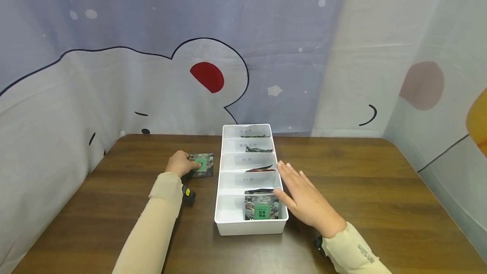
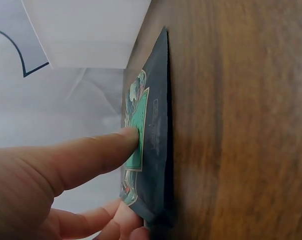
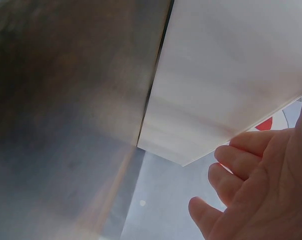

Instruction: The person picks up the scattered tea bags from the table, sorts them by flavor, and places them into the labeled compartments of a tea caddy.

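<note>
Backdrop: a pale printed cloth curtain (image 1: 114,79) with a cartoon outline and a red spot hangs behind and to both sides of the table.
Table: a dark brown wood-grain tabletop (image 1: 380,189) bears everything else.
Tray: a long white plastic organiser tray (image 1: 250,226) with five compartments, divided by white labelled cards; its long axis runs away from the person, at mid-table. Dark packets sit in the compartments, and the nearest one holds a dark packet with a green label (image 1: 261,208), upright and facing the person.
Right hand: the right hand (image 1: 300,195) lies flat with straight, spread fingers along the tray's right wall, thumb at the rim of the near compartments; it holds nothing. The right wrist view shows the fingertips (image 3: 241,172) beside the tray's white side.
Left hand: the left hand (image 1: 181,163) rests on the table left of the tray, fingers curled at the near edge of a packet and one finger (image 2: 90,155) pressing its green label.
Packet on table: a small, flat, dark foil packet with a green square label (image 1: 202,165) lies face up just left of the tray, level with the third compartment. It looks nearly square, so its long axis cannot be told; its edges lie roughly parallel to the tray.
Wrist device: a small black object (image 1: 188,194) sits at the left sleeve.
</note>
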Tool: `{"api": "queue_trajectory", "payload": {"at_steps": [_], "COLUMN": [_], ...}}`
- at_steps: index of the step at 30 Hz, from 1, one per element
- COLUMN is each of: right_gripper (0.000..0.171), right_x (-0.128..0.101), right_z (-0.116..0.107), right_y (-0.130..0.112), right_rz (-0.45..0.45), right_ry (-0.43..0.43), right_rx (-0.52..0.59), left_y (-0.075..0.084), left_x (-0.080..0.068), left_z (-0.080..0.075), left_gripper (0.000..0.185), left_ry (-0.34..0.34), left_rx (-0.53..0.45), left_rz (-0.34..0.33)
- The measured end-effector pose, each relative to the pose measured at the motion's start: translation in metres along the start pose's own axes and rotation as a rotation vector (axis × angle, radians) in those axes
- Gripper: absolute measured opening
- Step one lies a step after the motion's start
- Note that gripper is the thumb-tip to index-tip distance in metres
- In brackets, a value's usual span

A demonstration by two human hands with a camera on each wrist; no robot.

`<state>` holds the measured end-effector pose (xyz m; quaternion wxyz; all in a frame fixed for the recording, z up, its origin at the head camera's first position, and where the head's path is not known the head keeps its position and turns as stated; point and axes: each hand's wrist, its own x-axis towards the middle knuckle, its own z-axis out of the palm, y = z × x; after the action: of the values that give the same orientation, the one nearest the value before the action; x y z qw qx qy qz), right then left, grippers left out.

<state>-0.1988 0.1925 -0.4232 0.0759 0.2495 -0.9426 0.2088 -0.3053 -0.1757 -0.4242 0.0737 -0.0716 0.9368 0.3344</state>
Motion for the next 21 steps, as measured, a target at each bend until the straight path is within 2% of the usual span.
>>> {"api": "queue_trajectory", "payload": {"at_steps": [4, 7, 11, 15, 21], "right_gripper": [0.071, 0.071, 0.071, 0.071, 0.070], "right_x": [0.001, 0.001, 0.001, 0.001, 0.001], "right_z": [0.000, 0.000, 0.000, 0.000, 0.000], "right_y": [0.000, 0.000, 0.000, 0.000, 0.000], "right_rz": [0.004, 0.002, 0.001, -0.001, 0.000], "right_ry": [-0.002, -0.005, -0.007, -0.004, -0.007], "right_rx": [-0.001, 0.000, 0.003, 0.005, 0.004], "left_y": [-0.003, -0.004, -0.005, -0.007, -0.009], "left_x": [0.000, 0.000, 0.000, -0.004, -0.015], "left_z": [0.000, 0.000, -0.001, -0.002, -0.005], "left_gripper": [0.037, 0.037, 0.041, 0.037, 0.037], "left_ry": [0.022, 0.032, 0.056, 0.074, 0.055], "left_rx": [-0.006, -0.044, -0.139, -0.245, -0.378], "left_rz": [0.018, 0.002, -0.023, -0.005, 0.033]}}
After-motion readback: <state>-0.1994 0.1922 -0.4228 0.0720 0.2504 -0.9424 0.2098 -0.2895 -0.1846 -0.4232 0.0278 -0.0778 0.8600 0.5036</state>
